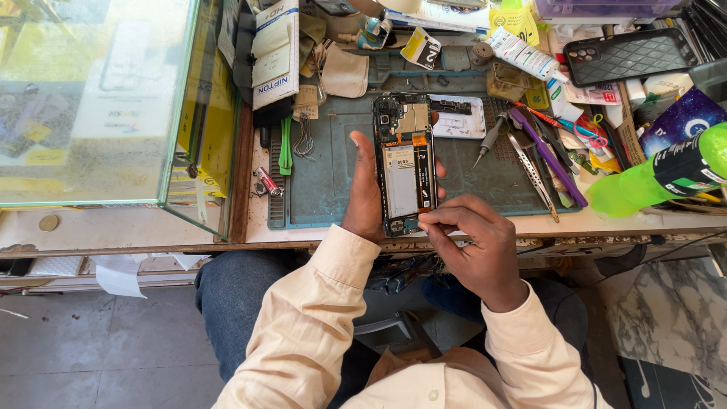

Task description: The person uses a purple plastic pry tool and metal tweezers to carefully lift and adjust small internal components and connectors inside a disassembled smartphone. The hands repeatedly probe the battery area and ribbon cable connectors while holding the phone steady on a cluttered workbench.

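Centre of frame: opened smartphone (404,163) with back cover off, battery and circuit board exposed, held upright over teal repair mat (333,182). Left hand (365,189) wrapped around phone's left edge, thumb along the side, fingertips showing past the right edge; firm hold. Right hand (473,246) lower centre-right, thumb and forefinger pinched together at phone's bottom right corner; whether anything sits in the pinch cannot be told. Right of phone on mat: white back cover (458,117), screwdriver (490,140), tweezers (534,176), purple pry tool (547,155). Upper right: black phone case (628,55). Far right: green spray bottle (659,176). Upper left: glass display case (98,98).
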